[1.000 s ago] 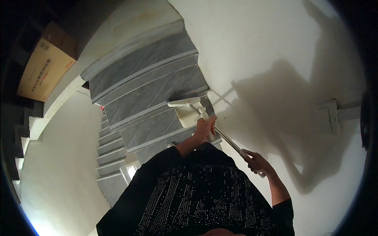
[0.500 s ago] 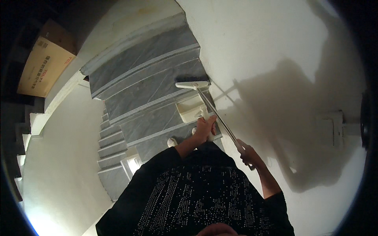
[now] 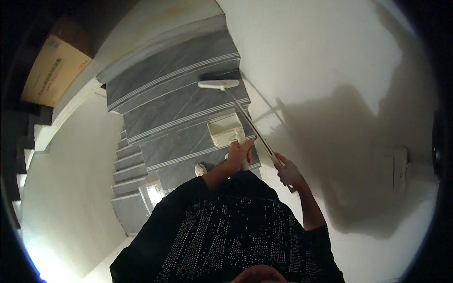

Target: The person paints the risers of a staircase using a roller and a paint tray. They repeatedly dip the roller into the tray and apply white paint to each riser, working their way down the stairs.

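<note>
My right hand (image 3: 289, 172) is closed around the upper end of a broom (image 3: 250, 120) with a thin metal handle. Its white head and dark bristles rest on a grey stair tread, near the riser of the step above and close to the right wall. My left hand (image 3: 239, 156) grips the upright handle of a cream dustpan (image 3: 225, 130). The dustpan's ribbed pan sits one step below the broom head, its open side facing away from me. What lies in the pan is too small to make out.
Grey marble stairs (image 3: 165, 111) with striped edges rise ahead of me; another flight (image 3: 130, 165) descends at the left. A white wall (image 3: 283, 56) with my shadow bounds the right. A cardboard box (image 3: 56, 70) stands at the far left. My light shoe (image 3: 200, 169) shows below.
The broom head has moved farther away and a little left, toward the riser. My right hand has shifted left and up with the handle. The dustpan has shifted slightly left in view.
</note>
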Tool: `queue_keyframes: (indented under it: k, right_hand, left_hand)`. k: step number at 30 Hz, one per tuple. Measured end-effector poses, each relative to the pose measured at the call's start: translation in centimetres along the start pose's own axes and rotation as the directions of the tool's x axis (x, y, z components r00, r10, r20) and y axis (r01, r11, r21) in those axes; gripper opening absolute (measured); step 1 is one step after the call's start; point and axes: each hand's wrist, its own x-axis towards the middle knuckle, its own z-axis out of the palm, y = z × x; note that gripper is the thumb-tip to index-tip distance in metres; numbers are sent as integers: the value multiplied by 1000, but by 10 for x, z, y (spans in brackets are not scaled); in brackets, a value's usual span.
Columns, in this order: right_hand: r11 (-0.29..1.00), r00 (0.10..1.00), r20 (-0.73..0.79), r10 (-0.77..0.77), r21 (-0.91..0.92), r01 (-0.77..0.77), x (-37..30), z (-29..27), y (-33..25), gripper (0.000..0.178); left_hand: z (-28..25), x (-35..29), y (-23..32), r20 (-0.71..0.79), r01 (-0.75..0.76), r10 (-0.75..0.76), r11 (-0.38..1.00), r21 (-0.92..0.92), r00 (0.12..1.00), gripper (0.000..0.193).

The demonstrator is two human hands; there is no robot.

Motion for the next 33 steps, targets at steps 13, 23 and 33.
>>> queue_keyframes:
  k: [13,23,33]
  right_hand:
    - [966,983,142,116,-247,-78,-33,-12,21,53]
    - [995,992,93,79,-70,-73,-62,-17,-8,55]
    - [972,996,66,59,-233,-42,7,37,-4,51]
  left_hand:
    - [-14,-9,-1,-24,24,-25,1000,-5,999,29]
    - [-21,-25,12,-131,-37,50,995,97,990,32]
    - [-48,-36,25,-152,-21,47,985,170,987,34]
